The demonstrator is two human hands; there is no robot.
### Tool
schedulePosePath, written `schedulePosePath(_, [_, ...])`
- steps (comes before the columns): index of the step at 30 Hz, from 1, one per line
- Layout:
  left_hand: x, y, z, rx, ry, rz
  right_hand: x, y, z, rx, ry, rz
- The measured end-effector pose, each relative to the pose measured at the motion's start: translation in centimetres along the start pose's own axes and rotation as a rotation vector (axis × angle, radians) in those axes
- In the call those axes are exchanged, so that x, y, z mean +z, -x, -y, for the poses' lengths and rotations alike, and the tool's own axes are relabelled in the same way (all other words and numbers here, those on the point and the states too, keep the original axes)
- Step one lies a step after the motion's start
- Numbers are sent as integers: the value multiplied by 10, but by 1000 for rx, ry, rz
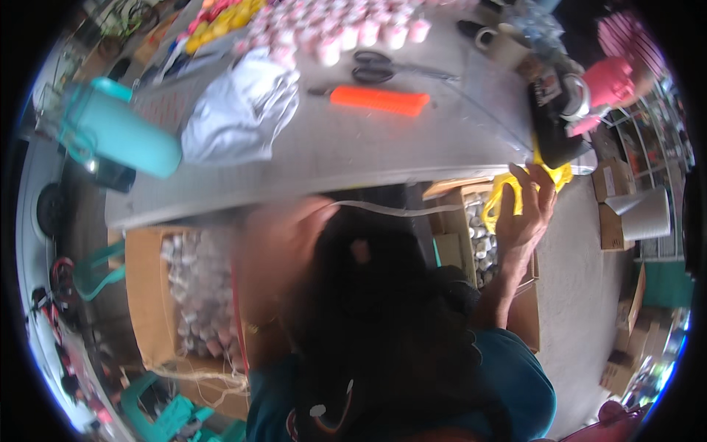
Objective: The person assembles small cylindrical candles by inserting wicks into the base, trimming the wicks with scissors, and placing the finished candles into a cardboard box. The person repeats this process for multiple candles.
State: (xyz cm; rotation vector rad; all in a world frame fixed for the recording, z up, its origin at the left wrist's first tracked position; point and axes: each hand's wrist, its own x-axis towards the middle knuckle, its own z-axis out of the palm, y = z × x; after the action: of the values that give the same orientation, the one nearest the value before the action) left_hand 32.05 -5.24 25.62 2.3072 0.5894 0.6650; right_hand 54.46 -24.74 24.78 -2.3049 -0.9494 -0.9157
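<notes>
My left hand [283, 239] is smeared by motion just below the table's near edge, above a carton. From its fingertips a thin white strand [401, 211] runs right toward another carton; the fingers seem closed on its end. My right hand [524, 214] is raised at the table's front right, fingers apart, with nothing visible in it. Next to it hangs a yellow plastic bag [508, 193]. Below my left hand, the left carton [149, 295] holds many small whitish and pinkish rolls. The right carton [471, 243] holds similar grey-white pieces.
On the grey table [324, 140] lie an orange-handled tool [379, 101], black scissors [375, 68], a pale cloth [243, 110] and many pink-and-white rolls [346, 33]. A teal bottle [121, 129] lies left; a mug [508, 48] stands far right. Shelving [641, 147] and boxes line the right.
</notes>
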Motion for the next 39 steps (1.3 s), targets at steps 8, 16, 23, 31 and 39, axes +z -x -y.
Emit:
schedulePosePath(8, [23,-9,-3,-37,263,159,20,38,79,62,-942,592])
schedulePosePath(16, [14,3,25,-281,482,60,29,28,39,151,-709,756])
schedulePosePath(23, [41,-6,14,-140,443,140,34,32,82,-186,-906,502])
schedulePosePath(31, [49,23,46,-291,292,270,31,40,74,183,-985,649])
schedulePosePath(39, [145,52,74,-27,-629,444,36,45,62,299,-1127,691])
